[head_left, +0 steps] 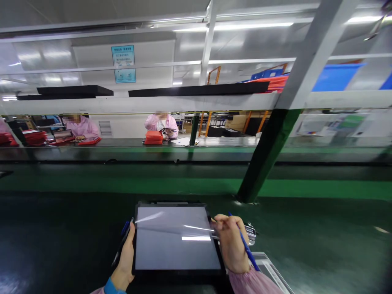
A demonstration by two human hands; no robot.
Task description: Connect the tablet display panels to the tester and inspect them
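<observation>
A dark-framed tablet [176, 239] with a glossy grey screen lies on the dark bench in front of me. My left hand [125, 257] grips its left edge, fingers closed on the frame. My right hand [231, 245] is at the tablet's right edge, fingers pinched together near a thin clear film on the screen. A blue pen [245, 245] is tucked in that hand, pointing back towards my wrist. Both my sleeves are pink.
A green conveyor strip [122, 183] runs across behind the bench, with a slanted post [266, 155] rising from it. Beyond it two people in pink coats sit by stacks of red trays [153, 137]. A clear tray [269, 265] lies at my right.
</observation>
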